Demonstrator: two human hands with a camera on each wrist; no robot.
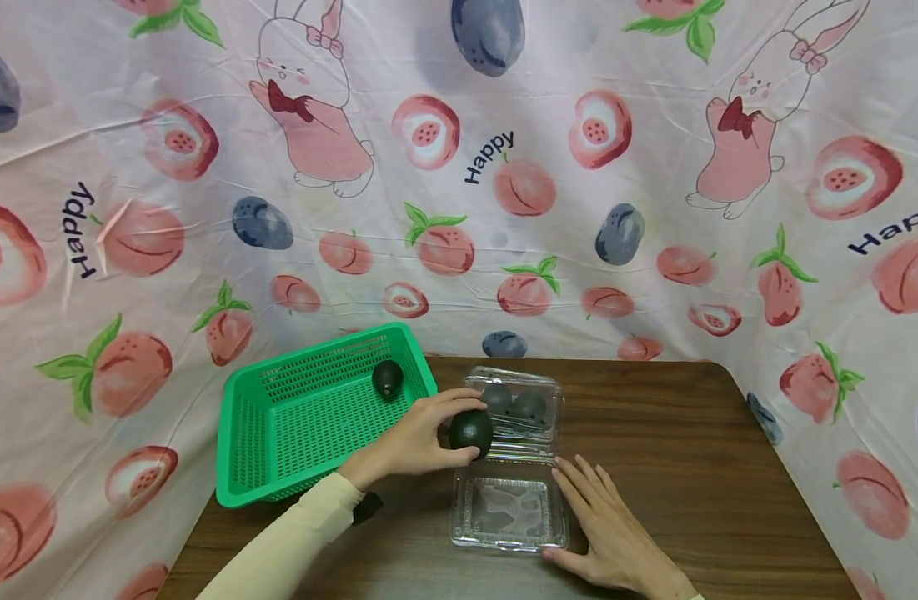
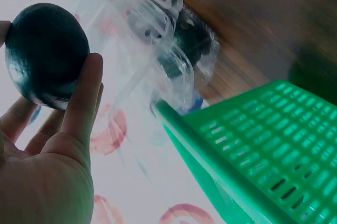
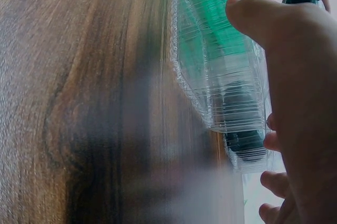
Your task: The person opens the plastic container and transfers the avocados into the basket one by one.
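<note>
- One bare right hand [image 1: 614, 533] reaches in from the near right, its fingers extended and slightly apart, grasping nothing; they lie along the right side of a clear, hinged plastic container [image 1: 507, 510], with the thumb at its near right corner.
- A cream long sleeve [image 1: 297, 533] covers the left forearm, and a black band [image 1: 367, 507] shows at the wrist.
- Beneath the hands, a brown wood-grain worktop [image 1: 691, 467] carries the container, which lies unfolded, its near and far halves meeting at a ridged strip.
- The bare left hand [image 1: 419, 435] holds a glossy, dark green, rounded fruit [image 1: 471, 432], thumb on the near side and fingers curved round the far side.
- That fruit is at the container's left edge, about level with the ridged strip; whether it touches the plastic I cannot tell.
- Two more dark, rounded fruits [image 1: 496, 401] lie side by side in the far half, blurred behind clear plastic.
- To the left, a bright green, rectangular plastic basket [image 1: 308, 433] with perforated walls and floor stands at an angle.
- Inside it, towards the far right corner, lies a nearly black, rounded fruit [image 1: 387, 377].
- Farthest back hangs a creased, pale pink cloth [image 1: 383, 50] printed with peaches, blue-grey fruits, rabbits and the word "Happy".
</note>
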